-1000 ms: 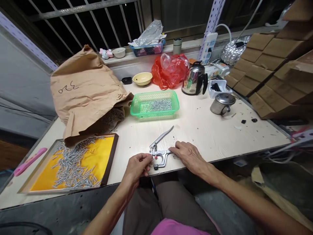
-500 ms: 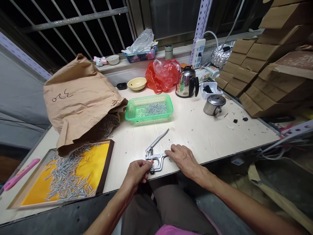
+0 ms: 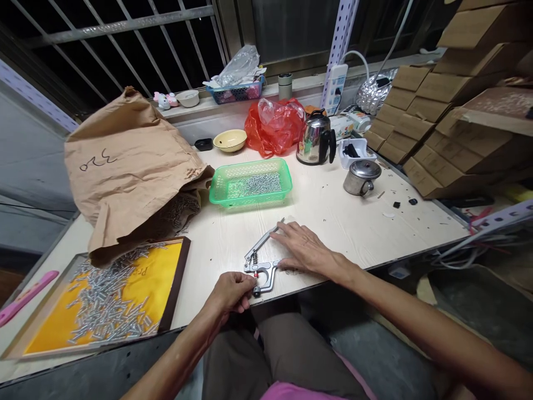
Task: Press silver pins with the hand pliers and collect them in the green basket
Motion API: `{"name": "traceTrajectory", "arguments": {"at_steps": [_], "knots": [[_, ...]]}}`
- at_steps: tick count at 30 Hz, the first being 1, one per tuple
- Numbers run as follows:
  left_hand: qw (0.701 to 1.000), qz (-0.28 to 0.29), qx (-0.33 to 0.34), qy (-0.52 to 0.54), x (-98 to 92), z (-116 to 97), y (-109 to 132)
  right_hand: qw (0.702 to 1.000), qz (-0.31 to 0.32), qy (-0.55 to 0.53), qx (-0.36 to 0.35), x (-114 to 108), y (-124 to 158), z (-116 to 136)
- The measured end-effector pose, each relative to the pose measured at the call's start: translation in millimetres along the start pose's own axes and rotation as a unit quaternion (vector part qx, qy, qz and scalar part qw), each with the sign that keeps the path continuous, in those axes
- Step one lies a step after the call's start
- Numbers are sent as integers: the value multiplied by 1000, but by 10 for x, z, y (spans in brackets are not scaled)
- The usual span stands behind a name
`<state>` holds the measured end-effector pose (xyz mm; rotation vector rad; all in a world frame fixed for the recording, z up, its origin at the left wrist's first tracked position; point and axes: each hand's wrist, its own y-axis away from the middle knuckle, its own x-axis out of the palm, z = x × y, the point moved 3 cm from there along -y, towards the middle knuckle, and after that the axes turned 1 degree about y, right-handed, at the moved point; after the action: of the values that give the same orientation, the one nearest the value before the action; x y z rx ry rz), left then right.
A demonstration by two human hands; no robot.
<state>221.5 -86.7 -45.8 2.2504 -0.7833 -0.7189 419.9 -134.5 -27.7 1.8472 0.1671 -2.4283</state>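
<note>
The left hand (image 3: 233, 291) has thumb and fingertips pinched together at the mouth of the pliers (image 3: 261, 267); whether a small part sits between them is too hidden to tell. The right hand (image 3: 306, 250) is half spread, fingers at the upper handle (image 3: 263, 241), thumb by the lower, wrapped round neither. The pliers lie near the front edge of the table (image 3: 328, 222), handles pointing away. A squeeze with those fingertips so close could nip them, and a part seated crooked could be crushed askew. Little surface separates the pliers' black end from the front edge, so a shove might tip them toward the lap (image 3: 287, 344). Leftward, the tray (image 3: 178, 280) of metal pins (image 3: 104, 300) lies along the front edge, where the left forearm (image 3: 179, 340) could knock it; the bag (image 3: 129, 178) slumps over its far side. The most room runs rightward, past the right hand toward the mug (image 3: 357, 181) and right edge; the basket (image 3: 250, 201) limits reach beyond the handles.
</note>
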Motion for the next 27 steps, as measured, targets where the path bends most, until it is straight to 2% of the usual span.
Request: {"name": "traceTrajectory", "arguments": {"at_steps": [6, 14, 21, 27], "knots": [[999, 26, -19, -9, 16, 47, -34, 999, 9, 42, -27, 80, -351, -241], [999, 40, -15, -30, 43, 74, -25, 995, 1, 102, -21, 143, -493, -410], [999, 21, -15, -32, 74, 63, 5, 988, -9, 139, -60, 129, -458, -412], [999, 20, -22, -28, 92, 57, 1, 990, 21, 124, -58, 92, -292, -368]]}}
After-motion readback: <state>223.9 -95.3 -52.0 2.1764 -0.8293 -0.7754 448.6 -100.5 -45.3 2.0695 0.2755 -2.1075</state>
